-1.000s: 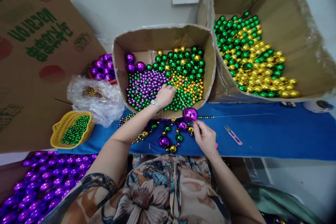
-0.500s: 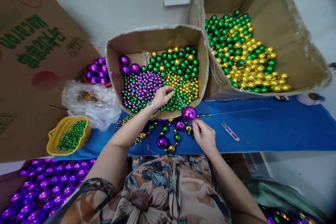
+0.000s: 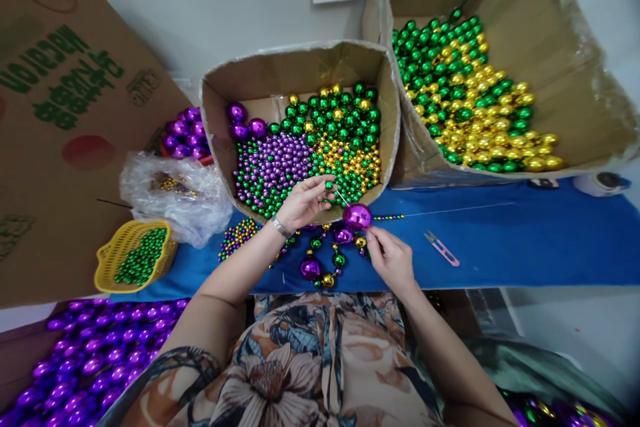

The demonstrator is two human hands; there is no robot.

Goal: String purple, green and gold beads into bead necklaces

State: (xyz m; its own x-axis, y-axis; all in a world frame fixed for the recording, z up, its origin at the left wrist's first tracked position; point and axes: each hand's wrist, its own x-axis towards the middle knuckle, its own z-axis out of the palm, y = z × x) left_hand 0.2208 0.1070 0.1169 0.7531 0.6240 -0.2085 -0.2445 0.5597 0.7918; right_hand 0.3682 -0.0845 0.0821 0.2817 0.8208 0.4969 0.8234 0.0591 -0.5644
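Note:
My left hand is in front of the middle cardboard box, pinching a small green bead between thumb and fingers. The bead is at the tip of a thin needle; I cannot tell whether it is threaded on. A large shiny purple bead sits on the needle. Just below that bead, my right hand is closed on the needle's lower end, which the fingers hide. A strand of purple, green and gold beads lies on the blue cloth under both hands.
The middle box holds mixed beads; a taller box at right holds green and gold ones. Pink thread snips lie right of my hand. A yellow basket, a plastic bag and a thread are also on the cloth.
My left hand has drawn back slightly from over the box's beads and now shows a green bead in its fingertips at the needle tip. My right hand has hardly moved.

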